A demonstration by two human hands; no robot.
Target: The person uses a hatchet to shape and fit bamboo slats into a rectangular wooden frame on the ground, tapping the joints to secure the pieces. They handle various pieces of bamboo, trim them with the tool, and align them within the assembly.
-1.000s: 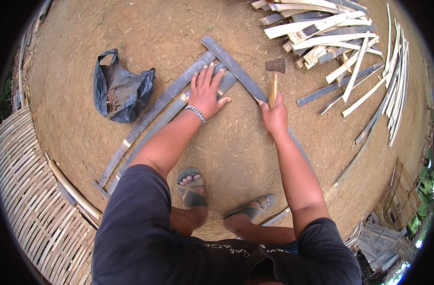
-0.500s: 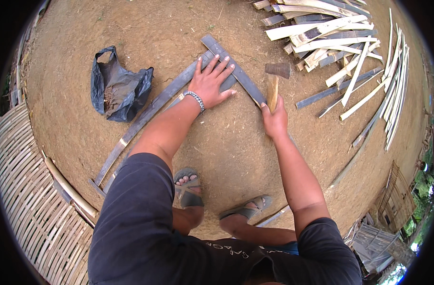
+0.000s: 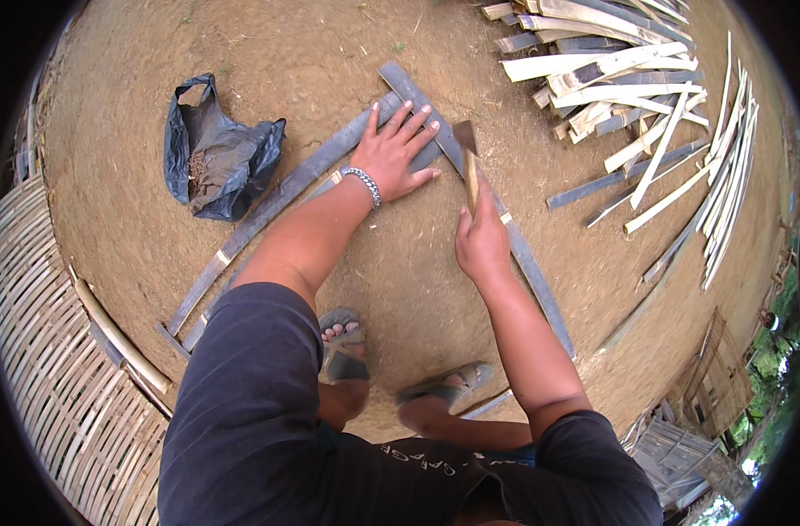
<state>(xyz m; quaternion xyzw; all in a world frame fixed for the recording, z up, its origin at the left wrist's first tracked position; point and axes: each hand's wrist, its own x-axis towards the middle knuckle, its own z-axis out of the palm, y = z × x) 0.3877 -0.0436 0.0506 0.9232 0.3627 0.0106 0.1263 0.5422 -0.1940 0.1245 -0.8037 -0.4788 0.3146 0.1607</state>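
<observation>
My left hand, with a chain bracelet on its wrist, lies flat with fingers spread over the corner where dark bamboo strips cross. One long bamboo strip runs from that corner down to the right. Another bamboo strip slants down to the left, with a further strip alongside it, partly under my forearm. My right hand is wrapped round the wooden handle of a hatchet. Its dark metal head is raised just right of the corner, close to the right-hand strip.
A black plastic bag holding small brownish pieces, too small to name, stands at left. Split bamboo lies in a pile at upper right, beside a bundle of thin pale strips. A slatted bamboo panel borders the left. My sandaled feet are below.
My right hand has moved left with the hatchet, and the hatchet's head has turned and come nearer the strips' corner. My left hand stays spread on the bamboo.
</observation>
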